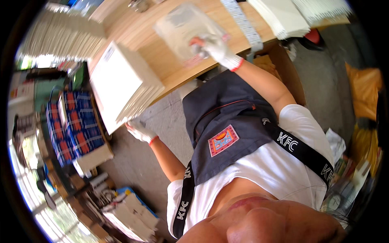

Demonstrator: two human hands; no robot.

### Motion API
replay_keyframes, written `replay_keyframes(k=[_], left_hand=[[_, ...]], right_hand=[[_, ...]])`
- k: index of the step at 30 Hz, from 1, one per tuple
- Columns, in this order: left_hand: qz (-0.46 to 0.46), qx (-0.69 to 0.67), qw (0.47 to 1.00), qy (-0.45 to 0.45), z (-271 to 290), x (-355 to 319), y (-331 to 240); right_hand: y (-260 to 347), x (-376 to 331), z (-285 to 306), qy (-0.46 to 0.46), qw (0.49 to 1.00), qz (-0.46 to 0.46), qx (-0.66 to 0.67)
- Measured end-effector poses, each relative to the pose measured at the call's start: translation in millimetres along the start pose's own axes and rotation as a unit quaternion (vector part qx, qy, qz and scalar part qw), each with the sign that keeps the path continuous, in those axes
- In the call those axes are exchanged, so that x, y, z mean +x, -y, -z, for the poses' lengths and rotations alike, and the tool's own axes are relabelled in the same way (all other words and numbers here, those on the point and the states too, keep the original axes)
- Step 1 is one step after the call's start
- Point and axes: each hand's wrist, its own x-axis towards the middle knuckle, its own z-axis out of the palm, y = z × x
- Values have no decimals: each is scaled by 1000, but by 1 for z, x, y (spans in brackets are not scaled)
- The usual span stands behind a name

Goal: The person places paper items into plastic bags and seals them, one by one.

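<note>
My left hand (141, 133), in a white glove with a red cuff, is at the lower corner of a thick stack of white sheets (117, 83). Its fingers are stretched out, and the fingertips meet or nearly meet the stack's edge. The stack juts over the table's near edge. My right hand (214, 49), gloved alike, is over a clear plastic bag (178, 30) on the table. Its orange-looking fingers are curled around something greyish, too blurred to name. Whether they also grip the bag cannot be made out.
The wooden table (152, 60) carries another tall stack of sheets (63, 34) at far left and white paper stacks (279, 18) at far right. A patterned strip (242, 24) crosses its right part. Blue-and-red patterned packages (77, 125) stand left. A cardboard box (289, 69) sits beneath the table.
</note>
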Motion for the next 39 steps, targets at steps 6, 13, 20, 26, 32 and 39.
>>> replay_keyframes(k=[6,13,20,26,32,39], left_hand=[[192,-36,978,79,-32,-92,43],[19,115,954,277,-92,-128,18],[-309,143,879,334,-140,-130,-39],[-512,279,747,318,-236,-112,-95],[-446,400,666,444,-269,-93,-95],[-365,413,658,514,-285,-67,-101]], right_hand=[[28,-101,204,-528,832,148,-81],[54,-133,344,-489,869,-68,-28],[77,-107,317,-517,845,3,138],[76,-73,390,-455,878,-6,149],[76,-116,299,-266,961,6,76],[41,-160,149,-83,962,-159,207]])
